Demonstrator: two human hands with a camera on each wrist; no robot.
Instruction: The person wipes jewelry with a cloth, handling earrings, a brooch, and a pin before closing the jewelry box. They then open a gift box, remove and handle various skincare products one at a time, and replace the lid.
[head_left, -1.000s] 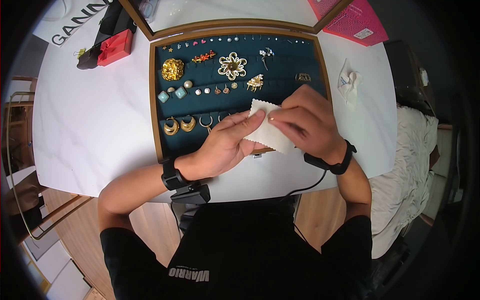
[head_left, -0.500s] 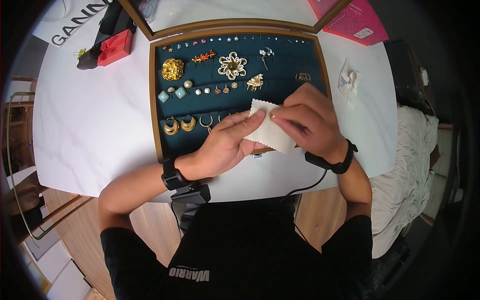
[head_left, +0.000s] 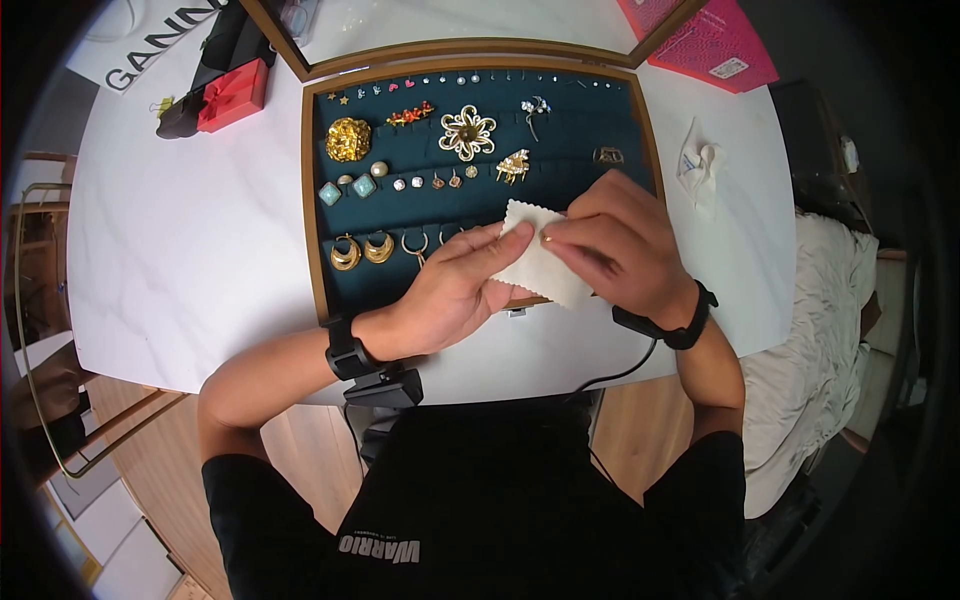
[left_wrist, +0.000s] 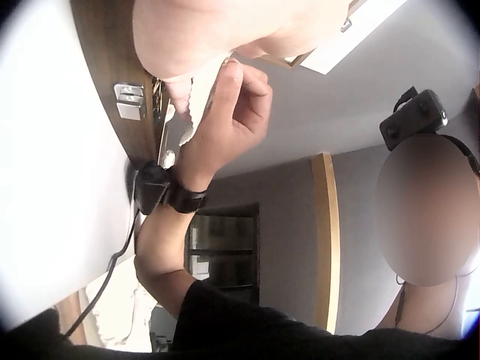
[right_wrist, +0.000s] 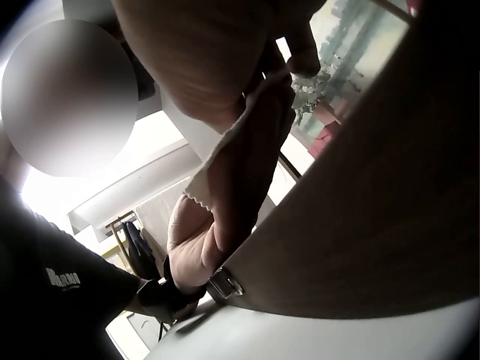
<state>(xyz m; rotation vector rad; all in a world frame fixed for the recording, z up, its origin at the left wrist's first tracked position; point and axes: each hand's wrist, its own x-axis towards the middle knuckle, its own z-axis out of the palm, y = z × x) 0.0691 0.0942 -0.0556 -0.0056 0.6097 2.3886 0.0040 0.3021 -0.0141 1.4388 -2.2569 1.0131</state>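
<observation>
A cream cloth with zigzag-cut edges [head_left: 548,275] lies across my left hand [head_left: 450,290], whose thumb presses it against the fingers beneath. Over the cloth, my right hand [head_left: 635,250] pinches a small gold piece of jewellery [head_left: 546,239] between thumb and forefinger; its exact kind is too small to make out. The left wrist view has the right hand's curled fingers [left_wrist: 255,112] close by the cloth. Both hands are above the front of a wooden jewellery case [head_left: 311,200] with a dark teal lining, hiding part of its lower row.
Gold hoop earrings [head_left: 345,252], a flower brooch [head_left: 467,133] and several studs sit in the case, its glazed lid raised at the back. A crumpled white pouch [head_left: 703,170] lies right, a pink bag [head_left: 715,50] behind it. A red box [head_left: 232,97] stands left.
The right fingertips with the small gold piece shift slightly over the cloth. My left hand keeps its hold on the cloth in nearly the same place.
</observation>
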